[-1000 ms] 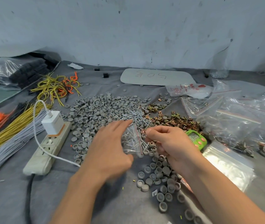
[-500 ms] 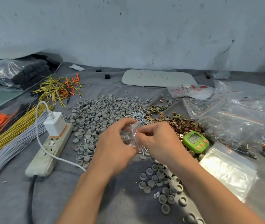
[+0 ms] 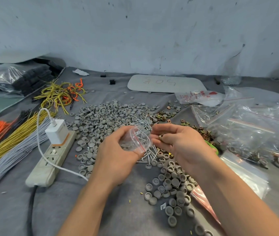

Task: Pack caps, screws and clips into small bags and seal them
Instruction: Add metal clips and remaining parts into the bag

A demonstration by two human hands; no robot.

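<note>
Nearest me, loose grey caps (image 3: 172, 184) lie scattered on the surface (image 3: 67, 210). Above them my left hand (image 3: 118, 155) curls its fingers (image 3: 116, 137) round a small bag (image 3: 135, 141), its red-striped mouth turned right, I judge so parts can drop in. My right hand (image 3: 178, 143) pinches a brass clip (image 3: 160, 137) just beside that mouth. Spare screws (image 3: 149, 155) lie beneath the bag, and the big cap pile (image 3: 104, 116) sits beyond.

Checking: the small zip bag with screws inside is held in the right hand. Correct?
No. The head view shows the small zip bag with screws inside held in the left hand; the right hand pinches a clip beside it.
</note>
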